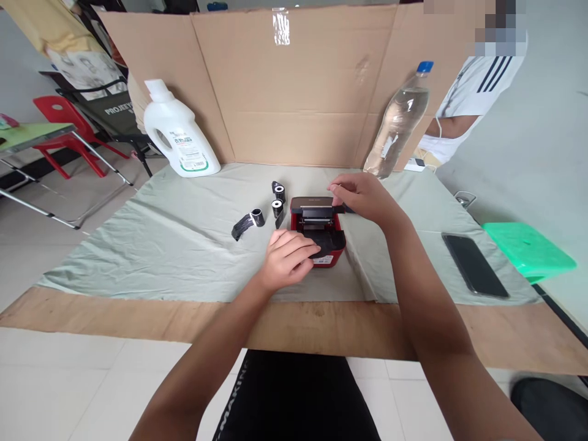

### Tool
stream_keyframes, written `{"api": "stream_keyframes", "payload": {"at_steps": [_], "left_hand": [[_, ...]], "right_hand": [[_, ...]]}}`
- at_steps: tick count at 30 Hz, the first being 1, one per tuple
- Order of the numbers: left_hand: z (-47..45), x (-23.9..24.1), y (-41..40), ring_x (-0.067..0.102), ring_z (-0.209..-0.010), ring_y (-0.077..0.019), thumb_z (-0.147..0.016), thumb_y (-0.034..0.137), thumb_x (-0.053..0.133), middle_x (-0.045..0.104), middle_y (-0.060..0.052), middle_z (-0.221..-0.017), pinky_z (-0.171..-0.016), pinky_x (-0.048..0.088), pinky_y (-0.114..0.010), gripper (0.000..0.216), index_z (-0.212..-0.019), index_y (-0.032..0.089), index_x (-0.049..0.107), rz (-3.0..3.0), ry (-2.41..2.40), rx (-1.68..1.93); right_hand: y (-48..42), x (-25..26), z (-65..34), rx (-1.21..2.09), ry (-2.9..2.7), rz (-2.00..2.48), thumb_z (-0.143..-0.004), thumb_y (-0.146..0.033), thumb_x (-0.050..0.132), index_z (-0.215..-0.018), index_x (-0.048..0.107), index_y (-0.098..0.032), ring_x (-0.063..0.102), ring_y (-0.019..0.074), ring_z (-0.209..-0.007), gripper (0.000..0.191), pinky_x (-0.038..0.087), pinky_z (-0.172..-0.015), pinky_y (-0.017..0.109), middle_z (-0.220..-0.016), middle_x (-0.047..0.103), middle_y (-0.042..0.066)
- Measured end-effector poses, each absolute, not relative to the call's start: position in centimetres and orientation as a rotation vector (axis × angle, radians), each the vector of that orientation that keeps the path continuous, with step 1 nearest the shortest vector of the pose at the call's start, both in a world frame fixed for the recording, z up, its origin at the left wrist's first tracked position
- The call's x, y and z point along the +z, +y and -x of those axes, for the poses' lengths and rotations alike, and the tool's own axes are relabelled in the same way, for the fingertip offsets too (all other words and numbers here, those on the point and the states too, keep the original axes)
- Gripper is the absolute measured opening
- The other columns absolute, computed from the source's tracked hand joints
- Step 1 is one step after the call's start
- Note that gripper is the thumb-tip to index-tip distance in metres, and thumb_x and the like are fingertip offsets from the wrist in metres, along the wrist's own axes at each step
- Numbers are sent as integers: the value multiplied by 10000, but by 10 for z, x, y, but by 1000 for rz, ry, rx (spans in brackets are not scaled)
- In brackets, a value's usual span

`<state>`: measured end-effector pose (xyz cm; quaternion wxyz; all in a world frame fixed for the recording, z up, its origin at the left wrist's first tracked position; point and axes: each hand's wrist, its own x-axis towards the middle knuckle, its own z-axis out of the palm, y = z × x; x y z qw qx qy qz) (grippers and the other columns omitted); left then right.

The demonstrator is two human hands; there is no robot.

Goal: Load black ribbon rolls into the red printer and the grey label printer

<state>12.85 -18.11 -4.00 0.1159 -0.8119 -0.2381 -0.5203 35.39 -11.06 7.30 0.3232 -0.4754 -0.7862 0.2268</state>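
A small red and black printer sits in the middle of a grey-green cloth, its top open. My left hand rests on the printer's near left corner, fingers curled over its black front. My right hand reaches over the far right side, fingers pinched on the raised black lid. Three small black rolls lie just left of the printer, one trailing a loose strip.
A white jug and a clear plastic bottle stand before an upright cardboard screen. A black phone lies at the right. A green stool and another person's white sleeve are beyond it. Red chair at left.
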Motion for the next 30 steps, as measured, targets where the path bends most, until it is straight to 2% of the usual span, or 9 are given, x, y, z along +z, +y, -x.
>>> {"api": "stream_keyframes", "payload": {"at_steps": [5,9,14,18,23,25,27,29,30], "left_hand": [[-131,-39,-184,705,-848,-174,-884,64,559,787,17,-915,-847,478,-366,282,-1043,255,691,2357,-709,-1564],[-134,-45,-184,715,-1019,-219,-944,174,568,768,-58,-1103,-923,516,-394,347,-1283,238,605,2305,-944,-1748],[-133,-58,-173,679,-1229,-246,-960,256,572,699,-129,-1316,-1105,495,-453,574,-1503,205,393,2351,-1324,-1941],[-129,-60,-166,689,-1212,-251,-923,230,564,742,-105,-1247,-1128,469,-466,542,-1453,204,455,2382,-1472,-1811],[-129,-61,-167,700,-1189,-261,-913,219,524,773,-95,-1175,-1130,472,-476,481,-1394,207,535,2452,-1507,-1764],[-131,-64,-168,647,-1307,-266,-946,265,517,725,-125,-1316,-1182,449,-480,488,-1430,202,516,2467,-1547,-1879],[-134,-67,-168,520,-1473,-277,-952,315,541,589,-142,-1530,-1253,398,-480,555,-1491,201,476,2408,-1665,-2078],[-138,-71,-168,413,-1564,-278,-949,335,549,474,-105,-1649,-1302,346,-477,607,-1538,227,456,2379,-1859,-2288],[-140,-72,-167,411,-1568,-279,-949,334,540,477,-81,-1653,-1309,342,-481,610,-1548,245,464,2383,-1951,-2377]], "right_hand": [[-125,85,-351,657,-2219,1377,-990,-355,550,-731,683,-183,698,184,-773,337,442,-729,298,-762,763,23],[-129,89,-350,715,-2272,1448,-1009,-349,529,-721,653,-189,728,203,-828,352,462,-759,304,-801,780,27],[-128,83,-350,637,-2298,1472,-1030,-302,484,-904,729,-201,738,223,-818,293,477,-774,335,-828,799,31],[-129,78,-346,550,-2285,1501,-1055,-296,434,-1023,737,-209,740,240,-820,317,489,-810,356,-819,798,32],[-140,64,-340,420,-2167,1507,-1081,-419,414,-1325,654,-195,742,285,-872,410,511,-915,432,-800,784,59],[-150,44,-341,384,-2014,1464,-1074,-451,412,-1364,623,-184,746,293,-923,447,526,-949,463,-908,794,96],[-161,16,-345,372,-1771,1356,-1060,-512,416,-1393,593,-190,736,297,-1061,495,545,-985,474,-1179,767,150],[-173,-14,-348,439,-1640,1303,-986,-597,540,-1449,547,-186,640,334,-1306,619,530,-1068,505,-1428,656,191],[-178,-27,-349,553,-1628,1297,-948,-626,589,-1491,514,-186,630,349,-1324,703,548,-1053,518,-1461,634,198]]}}
